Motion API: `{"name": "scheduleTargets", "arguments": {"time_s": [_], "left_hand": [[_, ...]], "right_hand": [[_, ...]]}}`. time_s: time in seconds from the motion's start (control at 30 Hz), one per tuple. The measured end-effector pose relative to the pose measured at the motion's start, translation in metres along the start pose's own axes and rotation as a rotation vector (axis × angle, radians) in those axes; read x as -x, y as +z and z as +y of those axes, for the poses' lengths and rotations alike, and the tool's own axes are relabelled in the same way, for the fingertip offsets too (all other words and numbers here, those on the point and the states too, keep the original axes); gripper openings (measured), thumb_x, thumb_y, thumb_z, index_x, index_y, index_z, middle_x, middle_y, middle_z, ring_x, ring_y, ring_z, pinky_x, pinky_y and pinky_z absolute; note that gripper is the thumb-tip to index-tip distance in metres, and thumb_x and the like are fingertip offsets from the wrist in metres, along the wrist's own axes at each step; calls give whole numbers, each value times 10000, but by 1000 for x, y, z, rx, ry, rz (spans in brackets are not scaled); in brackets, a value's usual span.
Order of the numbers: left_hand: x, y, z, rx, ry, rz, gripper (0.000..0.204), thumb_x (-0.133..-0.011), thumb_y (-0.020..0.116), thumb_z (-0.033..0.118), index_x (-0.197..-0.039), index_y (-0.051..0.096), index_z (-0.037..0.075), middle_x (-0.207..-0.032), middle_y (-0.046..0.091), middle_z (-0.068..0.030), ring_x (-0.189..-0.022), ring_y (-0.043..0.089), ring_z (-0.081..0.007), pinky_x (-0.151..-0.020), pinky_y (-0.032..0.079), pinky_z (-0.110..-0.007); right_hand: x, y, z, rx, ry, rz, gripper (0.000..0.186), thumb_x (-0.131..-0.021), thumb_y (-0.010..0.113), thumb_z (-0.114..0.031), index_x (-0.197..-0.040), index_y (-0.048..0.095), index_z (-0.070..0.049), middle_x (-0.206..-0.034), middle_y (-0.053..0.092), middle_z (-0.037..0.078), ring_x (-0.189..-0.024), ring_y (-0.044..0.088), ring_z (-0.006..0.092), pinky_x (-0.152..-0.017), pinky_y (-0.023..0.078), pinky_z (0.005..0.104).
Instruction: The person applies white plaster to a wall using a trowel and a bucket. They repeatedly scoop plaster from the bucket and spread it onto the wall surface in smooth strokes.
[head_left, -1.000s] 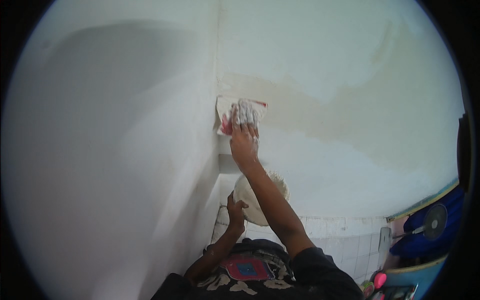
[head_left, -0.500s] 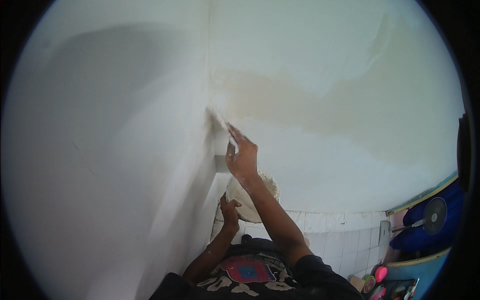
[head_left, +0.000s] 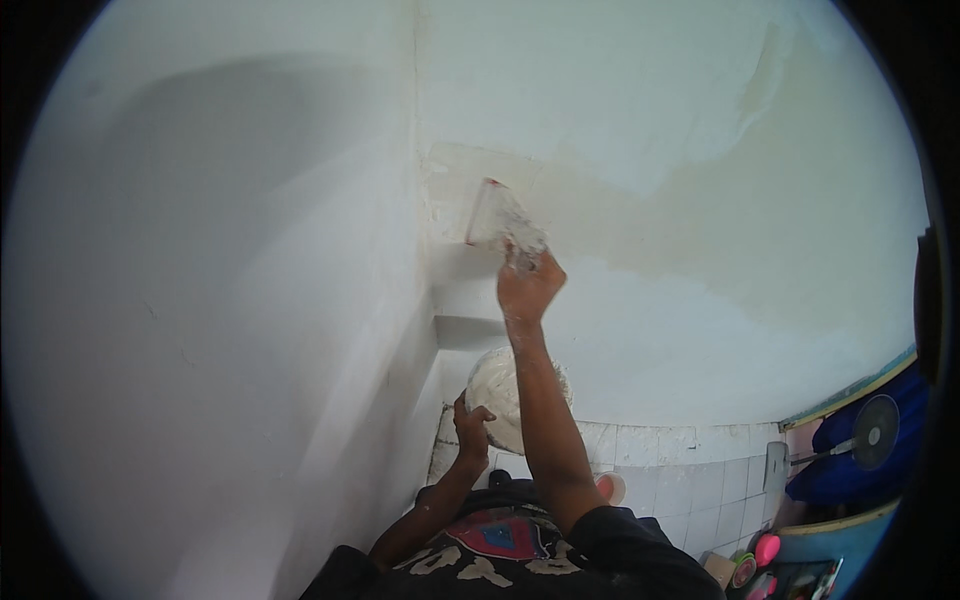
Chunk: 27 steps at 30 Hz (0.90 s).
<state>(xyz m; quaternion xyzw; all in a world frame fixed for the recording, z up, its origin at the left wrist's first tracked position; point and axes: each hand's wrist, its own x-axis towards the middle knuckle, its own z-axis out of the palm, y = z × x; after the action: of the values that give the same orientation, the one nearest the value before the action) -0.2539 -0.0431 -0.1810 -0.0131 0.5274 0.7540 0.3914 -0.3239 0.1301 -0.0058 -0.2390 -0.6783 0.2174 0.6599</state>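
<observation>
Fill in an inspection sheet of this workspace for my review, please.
Surface: pale painted wall with a broad beige patch
Job's things: thin, flat, whitish spreader with reddish corners; round off-white container holding white paste
Clutter: small bright-pink rounded objects, lower right
Hands: right hand grips the spreader, wall contact unclear; left hand grips the container
Cables: nothing seen
Surroundings: white rectangular wall tiles, round grey fan, blue cloth

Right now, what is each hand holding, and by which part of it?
Left hand: bowl, by its left edge. Right hand: sheet, by its lower end.
</observation>
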Motion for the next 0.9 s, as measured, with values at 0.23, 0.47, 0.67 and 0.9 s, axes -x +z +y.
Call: {"name": "scheduleTargets", "arguments": {"time_s": [0.23,0.47,0.67,0.9], "left_hand": [[-13,-5,-17,-45,-9,40,727,-642,579,62,-1352,442,-17,-1240,548,-167,-1155,522,-293,-1021,407,-364],[-6,1,-5,-30,-56,9,732,-639,576,69,-1355,442,-12,-1232,543,-160,-1126,530,-282,-995,422,-364],[-4,-2,-3,-122,1,20,713,-644,534,114,-1341,435,2,-1170,547,-149,-1082,531,-294,-955,437,-389],[22,15,40,-26,33,44,717,-655,566,53,-1358,440,-16,-1237,547,-154,-1143,527,-277,-1005,416,-362]], "right_hand": [[13,-37,-21,169,-107,20,443,-796,578,54,-1235,617,13,-1184,656,209,-1012,676,351,-831,545,393],[16,18,-18,238,-441,-363,657,-740,659,-37,-1379,512,-5,-1414,519,181,-1334,467,377,-1092,396,502],[32,33,21,361,-304,-517,773,-667,672,28,-1410,526,-128,-1259,636,168,-1230,568,358,-1053,431,484],[37,4,9,407,-275,-648,711,-711,633,10,-1394,549,-168,-1398,551,139,-1303,511,349,-1078,417,463]]}}
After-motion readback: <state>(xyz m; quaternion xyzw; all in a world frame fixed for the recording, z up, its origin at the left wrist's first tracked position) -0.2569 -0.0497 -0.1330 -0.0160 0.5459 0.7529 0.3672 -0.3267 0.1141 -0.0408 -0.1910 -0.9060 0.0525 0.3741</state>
